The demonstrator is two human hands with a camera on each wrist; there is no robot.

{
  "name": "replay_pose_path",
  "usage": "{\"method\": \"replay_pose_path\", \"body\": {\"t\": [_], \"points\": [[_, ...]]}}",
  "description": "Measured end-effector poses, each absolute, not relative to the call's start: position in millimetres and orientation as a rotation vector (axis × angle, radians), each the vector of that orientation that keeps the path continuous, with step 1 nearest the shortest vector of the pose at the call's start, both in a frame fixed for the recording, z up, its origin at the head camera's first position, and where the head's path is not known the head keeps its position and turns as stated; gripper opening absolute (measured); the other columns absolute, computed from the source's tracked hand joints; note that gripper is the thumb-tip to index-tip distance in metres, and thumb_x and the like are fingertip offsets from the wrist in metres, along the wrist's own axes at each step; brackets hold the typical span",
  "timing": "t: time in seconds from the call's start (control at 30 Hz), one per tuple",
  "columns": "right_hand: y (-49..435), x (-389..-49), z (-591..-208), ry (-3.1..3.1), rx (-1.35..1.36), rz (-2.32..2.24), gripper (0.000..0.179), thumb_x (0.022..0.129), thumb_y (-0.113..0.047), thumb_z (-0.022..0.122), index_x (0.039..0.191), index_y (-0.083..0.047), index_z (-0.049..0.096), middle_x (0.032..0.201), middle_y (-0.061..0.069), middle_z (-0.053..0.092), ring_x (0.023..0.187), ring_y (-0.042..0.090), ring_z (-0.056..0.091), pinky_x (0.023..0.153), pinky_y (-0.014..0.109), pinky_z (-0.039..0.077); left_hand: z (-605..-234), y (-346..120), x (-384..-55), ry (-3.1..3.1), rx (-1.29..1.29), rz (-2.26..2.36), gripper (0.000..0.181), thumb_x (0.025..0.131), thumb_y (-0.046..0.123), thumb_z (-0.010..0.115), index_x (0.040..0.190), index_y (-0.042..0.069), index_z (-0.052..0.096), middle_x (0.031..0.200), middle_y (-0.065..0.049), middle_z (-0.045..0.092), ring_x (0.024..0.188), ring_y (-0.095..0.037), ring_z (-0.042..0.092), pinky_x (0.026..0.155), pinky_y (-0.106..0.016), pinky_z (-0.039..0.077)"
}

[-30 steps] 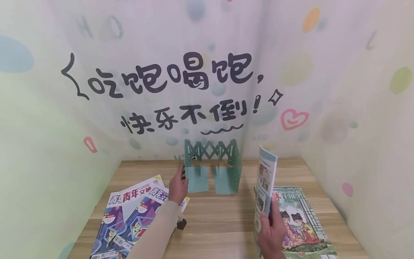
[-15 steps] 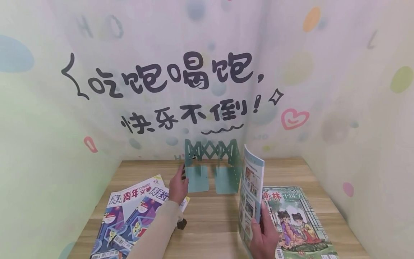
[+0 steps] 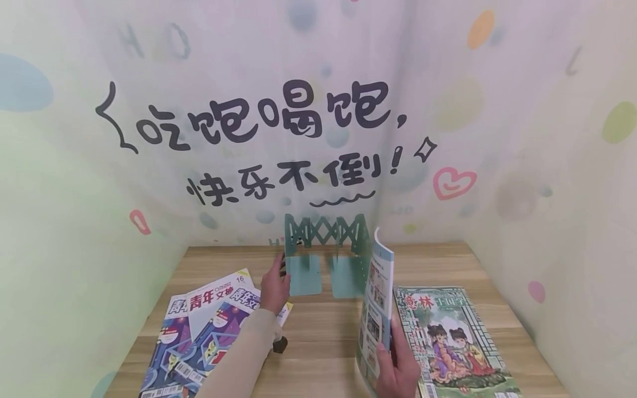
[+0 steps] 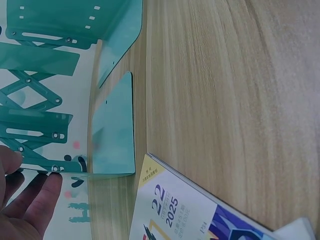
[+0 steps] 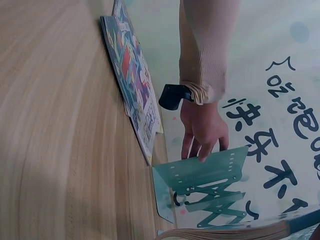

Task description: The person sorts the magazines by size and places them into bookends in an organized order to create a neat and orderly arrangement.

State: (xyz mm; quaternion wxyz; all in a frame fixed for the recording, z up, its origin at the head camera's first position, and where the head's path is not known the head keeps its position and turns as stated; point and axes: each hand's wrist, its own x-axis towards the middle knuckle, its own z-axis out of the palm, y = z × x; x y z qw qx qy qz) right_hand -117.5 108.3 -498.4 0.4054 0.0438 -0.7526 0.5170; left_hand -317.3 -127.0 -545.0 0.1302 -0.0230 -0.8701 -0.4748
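Note:
A teal expandable bookend (image 3: 304,276), with a crisscross back and two upright ends, stands against the back wall. My left hand (image 3: 275,287) grips its left end. In the left wrist view the thumb lies on one side of the end plate (image 4: 114,142) and the fingers of the left hand (image 4: 37,210) on the other. My right hand (image 3: 398,367) holds a magazine (image 3: 375,301) upright, its top corner curling, just right of the bookend and overlapping its right end in the head view. Along the bottom of the right wrist view runs the edge of this magazine (image 5: 225,233).
On the left of the wooden table (image 3: 318,354) lie several overlapping magazines (image 3: 219,326) with purple-blue covers. Another magazine (image 3: 460,342), with two illustrated figures, lies flat at the right. A printed cloth wall (image 3: 318,55) encloses the back and sides.
My right hand has carried the upright magazine left toward the bookend, uncovering more of the magazine lying at the right. The left hand has stayed on the bookend.

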Motion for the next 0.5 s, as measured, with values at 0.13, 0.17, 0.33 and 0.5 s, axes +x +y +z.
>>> {"method": "replay_pose_path", "body": {"t": [0.13,0.17,0.33,0.5], "points": [[103.9,-115.3,-499.3,-1.900,0.111,1.282,0.070,0.075,0.023,0.056,0.140,-0.002,0.050,0.127,0.018,0.062,0.111,0.003,0.058,0.084,0.016,0.050,-546.2,-128.2,-317.9,-2.529,-0.070,-1.369,0.059,0.097,0.005,0.057,0.150,0.020,0.035,0.137,-0.015,0.054,0.115,-0.031,0.060,0.090,-0.044,0.054],[103.3,-115.6,-500.1,-1.898,0.121,1.269,0.070,0.075,0.023,0.056,0.140,-0.002,0.050,0.127,0.018,0.061,0.111,0.003,0.057,0.084,0.016,0.050,-545.7,-128.4,-317.8,-2.531,-0.068,-1.371,0.059,0.097,0.005,0.057,0.150,0.020,0.035,0.137,-0.015,0.054,0.115,-0.031,0.059,0.090,-0.044,0.054],[102.7,-120.5,-503.6,-1.878,0.226,1.221,0.070,0.073,0.026,0.057,0.139,0.004,0.048,0.129,0.019,0.059,0.115,0.002,0.055,0.086,0.017,0.050,-543.5,-128.5,-316.6,-2.534,-0.052,-1.390,0.059,0.097,0.005,0.057,0.150,0.019,0.036,0.138,-0.015,0.054,0.116,-0.031,0.059,0.091,-0.043,0.054],[100.6,-127.4,-489.6,-1.825,0.400,1.185,0.066,0.072,0.027,0.053,0.136,0.015,0.044,0.128,0.028,0.057,0.120,0.007,0.054,0.091,0.019,0.048,-542.7,-128.4,-316.1,-2.538,-0.044,-1.395,0.059,0.097,0.005,0.057,0.150,0.018,0.036,0.139,-0.014,0.053,0.117,-0.031,0.058,0.092,-0.043,0.053]]}}
